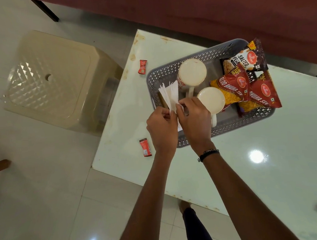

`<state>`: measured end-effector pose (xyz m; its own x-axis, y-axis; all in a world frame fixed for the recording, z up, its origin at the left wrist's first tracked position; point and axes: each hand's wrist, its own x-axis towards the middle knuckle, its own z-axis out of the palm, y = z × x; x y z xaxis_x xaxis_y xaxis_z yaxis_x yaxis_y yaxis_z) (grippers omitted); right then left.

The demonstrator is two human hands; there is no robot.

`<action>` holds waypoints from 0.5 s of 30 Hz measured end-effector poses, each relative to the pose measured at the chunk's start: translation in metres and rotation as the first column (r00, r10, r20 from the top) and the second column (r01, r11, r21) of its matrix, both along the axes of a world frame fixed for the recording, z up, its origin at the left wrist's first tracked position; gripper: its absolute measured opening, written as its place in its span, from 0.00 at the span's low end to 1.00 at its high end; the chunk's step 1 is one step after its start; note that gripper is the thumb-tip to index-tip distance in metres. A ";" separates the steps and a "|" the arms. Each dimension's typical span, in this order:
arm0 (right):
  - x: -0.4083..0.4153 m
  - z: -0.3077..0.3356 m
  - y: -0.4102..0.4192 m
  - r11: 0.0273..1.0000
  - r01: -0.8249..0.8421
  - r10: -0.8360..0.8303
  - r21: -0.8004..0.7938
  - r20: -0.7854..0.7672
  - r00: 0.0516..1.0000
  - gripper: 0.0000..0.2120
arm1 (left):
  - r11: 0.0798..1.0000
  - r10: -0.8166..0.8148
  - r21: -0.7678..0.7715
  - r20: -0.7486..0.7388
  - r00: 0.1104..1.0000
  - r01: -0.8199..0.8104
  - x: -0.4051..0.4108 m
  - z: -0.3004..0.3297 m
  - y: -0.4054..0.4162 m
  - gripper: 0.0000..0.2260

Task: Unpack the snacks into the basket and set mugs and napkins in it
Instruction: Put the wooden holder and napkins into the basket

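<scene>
Napkins (169,94) between both hands, over basket (227,128)

One grey basket (162,72) sits right of centre, holding two white mugs (192,72), three snack packets (243,57) and one bunch of white napkins (169,94). Three small red sachets (142,66) lie on the table (270,168). One beige stool (53,78) stands upper left.

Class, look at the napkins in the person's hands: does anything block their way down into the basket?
Nothing visible does. Both hands, left and right, pinch the napkins over the basket's free left end; the nearest mug stands alongside.
</scene>
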<state>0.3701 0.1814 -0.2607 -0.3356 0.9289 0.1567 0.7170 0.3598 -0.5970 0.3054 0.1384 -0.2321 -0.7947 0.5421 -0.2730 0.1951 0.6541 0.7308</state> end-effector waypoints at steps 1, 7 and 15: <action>0.000 -0.001 0.000 1.000 -0.007 0.007 0.006 -0.002 1.000 0.02 | 1.000 -0.002 0.002 0.005 1.000 0.002 -0.001 0.000 0.000 0.07; 0.001 -0.005 0.000 0.993 -0.013 0.009 0.121 0.036 0.999 0.00 | 1.000 -0.022 -0.005 -0.004 1.000 0.022 -0.002 -0.003 -0.001 0.06; 0.007 -0.017 0.003 0.950 -0.132 0.124 0.282 0.044 0.991 0.03 | 0.999 -0.034 -0.033 -0.027 0.999 0.033 -0.002 -0.015 0.000 0.09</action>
<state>0.3773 0.1847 -0.2779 -0.4563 0.7964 0.3968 0.6676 0.6013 -0.4391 0.3035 0.1379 -0.2468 -0.7838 0.5597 -0.2690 0.2374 0.6704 0.7030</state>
